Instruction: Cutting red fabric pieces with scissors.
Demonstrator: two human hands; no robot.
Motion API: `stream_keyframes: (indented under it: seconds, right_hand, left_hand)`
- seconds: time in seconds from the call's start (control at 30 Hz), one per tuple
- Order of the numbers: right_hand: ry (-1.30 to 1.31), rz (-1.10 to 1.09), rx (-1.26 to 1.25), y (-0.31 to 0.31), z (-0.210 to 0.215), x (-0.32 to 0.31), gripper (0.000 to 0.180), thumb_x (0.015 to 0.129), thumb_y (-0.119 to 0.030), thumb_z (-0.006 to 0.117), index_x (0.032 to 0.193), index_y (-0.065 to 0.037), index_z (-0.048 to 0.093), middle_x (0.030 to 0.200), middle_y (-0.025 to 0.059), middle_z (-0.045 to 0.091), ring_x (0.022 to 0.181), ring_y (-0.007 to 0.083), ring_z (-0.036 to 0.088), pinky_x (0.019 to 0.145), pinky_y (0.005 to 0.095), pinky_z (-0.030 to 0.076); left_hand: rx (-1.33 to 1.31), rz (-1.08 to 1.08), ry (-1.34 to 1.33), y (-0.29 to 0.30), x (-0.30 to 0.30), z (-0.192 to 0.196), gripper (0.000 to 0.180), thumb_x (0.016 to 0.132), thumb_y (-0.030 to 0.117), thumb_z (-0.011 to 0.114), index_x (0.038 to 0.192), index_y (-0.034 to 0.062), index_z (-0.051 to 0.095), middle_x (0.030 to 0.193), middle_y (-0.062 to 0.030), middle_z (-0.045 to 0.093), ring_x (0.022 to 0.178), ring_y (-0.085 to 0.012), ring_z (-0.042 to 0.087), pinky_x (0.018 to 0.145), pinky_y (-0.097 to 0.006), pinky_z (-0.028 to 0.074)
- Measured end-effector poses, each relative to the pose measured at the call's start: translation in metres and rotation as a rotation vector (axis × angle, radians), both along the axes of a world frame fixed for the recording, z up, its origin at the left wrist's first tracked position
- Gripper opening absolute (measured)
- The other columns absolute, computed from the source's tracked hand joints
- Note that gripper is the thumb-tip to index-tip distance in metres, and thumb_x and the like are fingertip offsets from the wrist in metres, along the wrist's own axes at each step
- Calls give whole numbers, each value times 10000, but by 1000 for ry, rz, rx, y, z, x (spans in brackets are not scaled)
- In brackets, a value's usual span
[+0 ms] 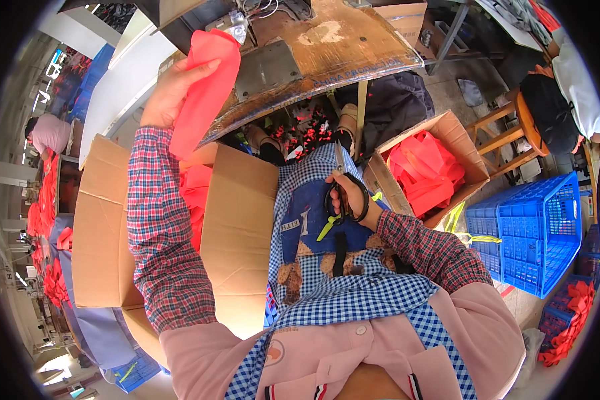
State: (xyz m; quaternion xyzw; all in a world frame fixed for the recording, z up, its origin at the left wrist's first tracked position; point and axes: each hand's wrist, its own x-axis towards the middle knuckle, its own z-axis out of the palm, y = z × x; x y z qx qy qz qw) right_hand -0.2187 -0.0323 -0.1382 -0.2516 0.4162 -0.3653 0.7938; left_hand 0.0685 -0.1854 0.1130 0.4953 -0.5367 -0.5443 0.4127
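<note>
Below the raised left hand [169, 90] stands an open cardboard box [237, 220]; the hand's fingers clasp a red fabric piece [205, 83]. Over the lap, the right hand [351, 199] is curled through black scissors [339, 193].

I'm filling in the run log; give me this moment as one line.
left hand: holds red fabric piece up | right hand: grips scissors over lap | cardboard box at left

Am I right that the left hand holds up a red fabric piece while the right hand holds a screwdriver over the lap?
Not quite. The head view shows the right hand holding black-handled scissors, not a screwdriver. The left hand does hold up the red fabric piece.
</note>
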Motion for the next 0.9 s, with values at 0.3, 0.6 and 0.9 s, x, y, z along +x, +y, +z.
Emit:
stream_keyframes:
  seconds: [0.3, 0.6, 0.9]
  right_hand:
    - [-1, 5, -5, 0, -5, 0, 443, 952, -472, 520, 1068, -46, 551, 664, 7, 514, 524, 114, 513, 475, 271, 457]
    - [-12, -25, 79, 1, 3, 4, 392, 955, -435, 514, 1046, -55, 544, 659, 10, 496, 526, 124, 499, 460, 275, 423]
    - [17, -35, -44, 5, 5, 1, 365, 971, -366, 498, 1064, -18, 556, 692, 48, 551, 545, 154, 542, 504, 301, 455]
  left_hand:
    - [-52, -16, -55, 5, -1, -1, 337, 851, 160, 727, 1145, 21, 636, 1003, -68, 694, 844, -137, 683, 729, -267, 567]
    - [-13, -142, -8, 36, -23, -11, 364, 868, 138, 698, 1194, 8, 601, 1061, -63, 679, 894, -130, 666, 802, -268, 547]
    - [-167, -330, 193, 57, -199, -52, 555, 916, 207, 657, 1345, -62, 432, 1300, -121, 547, 1193, -142, 524, 997, -289, 428]
